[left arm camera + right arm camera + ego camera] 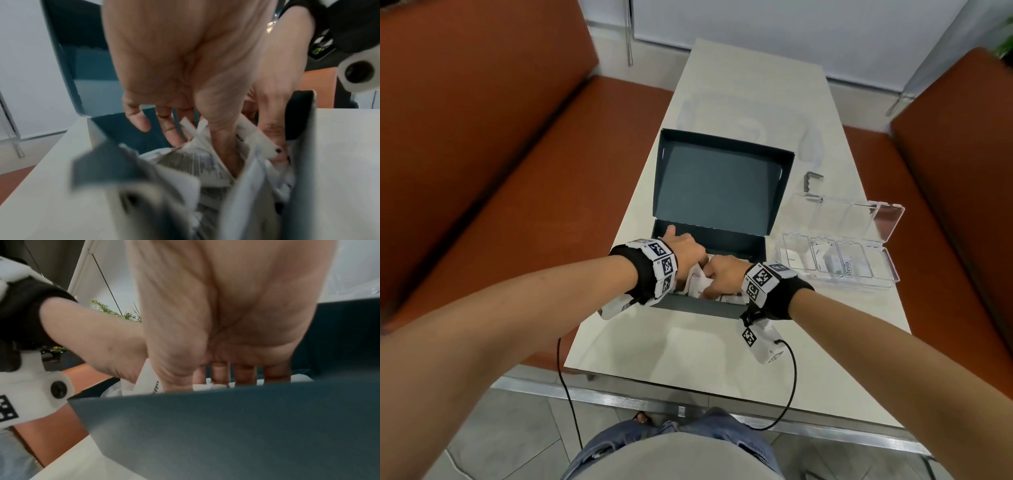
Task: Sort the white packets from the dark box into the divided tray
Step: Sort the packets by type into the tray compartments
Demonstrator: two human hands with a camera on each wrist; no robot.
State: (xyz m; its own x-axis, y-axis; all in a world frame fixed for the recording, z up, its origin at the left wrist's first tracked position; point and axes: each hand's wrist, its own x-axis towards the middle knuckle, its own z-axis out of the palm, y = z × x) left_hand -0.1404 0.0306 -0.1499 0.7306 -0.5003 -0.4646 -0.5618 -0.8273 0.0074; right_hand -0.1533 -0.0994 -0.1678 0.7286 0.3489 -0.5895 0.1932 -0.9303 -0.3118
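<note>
Both hands [685, 250] [722, 274] grasp packets [698, 282] inside box [722, 185]; tray [887, 274] right.

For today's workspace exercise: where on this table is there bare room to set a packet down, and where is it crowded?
Bare table lies between the dark box and the near edge, and beyond its lid. Crowded: inside the box, where both hands dig among packets, and the tray side.

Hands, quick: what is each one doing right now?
Left hand: in the dark box, fingers curled around white packets.
Right hand: also among the packets; whether it grips one cannot be told.
</note>
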